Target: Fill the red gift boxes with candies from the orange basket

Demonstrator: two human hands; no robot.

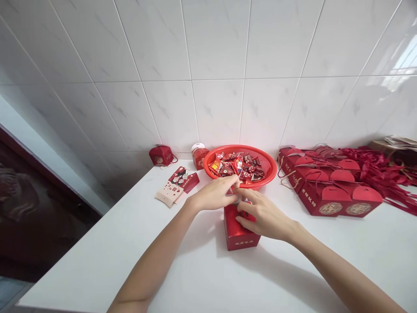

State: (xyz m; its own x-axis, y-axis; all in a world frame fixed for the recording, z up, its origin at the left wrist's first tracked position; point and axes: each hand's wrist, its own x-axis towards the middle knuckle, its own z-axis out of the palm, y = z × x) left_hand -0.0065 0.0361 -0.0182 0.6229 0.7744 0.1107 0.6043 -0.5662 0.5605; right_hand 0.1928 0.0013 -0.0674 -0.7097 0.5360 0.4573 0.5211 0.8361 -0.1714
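Observation:
A red gift box (243,239) with gold lettering stands on the white table in front of me. At its far top end, my left hand (218,193) has its fingers pinched on a part of the box, where a small pale patch shows between them. My right hand (260,213) lies over the top, its curled fingers and thumb gripping the box's upper flap. The fingers of both hands meet there and partly hide that end. Just beyond them, a red plastic basket (273,171) holds several wrapped candies (236,165).
Several closed red gift boxes (329,195) stand in rows at the right, beside dark red ribbons (374,167). Flattened printed cartons (177,184) lie left of the basket. Two small red boxes, one dark (161,155) and one white-topped (199,156), stand near the tiled wall (215,48).

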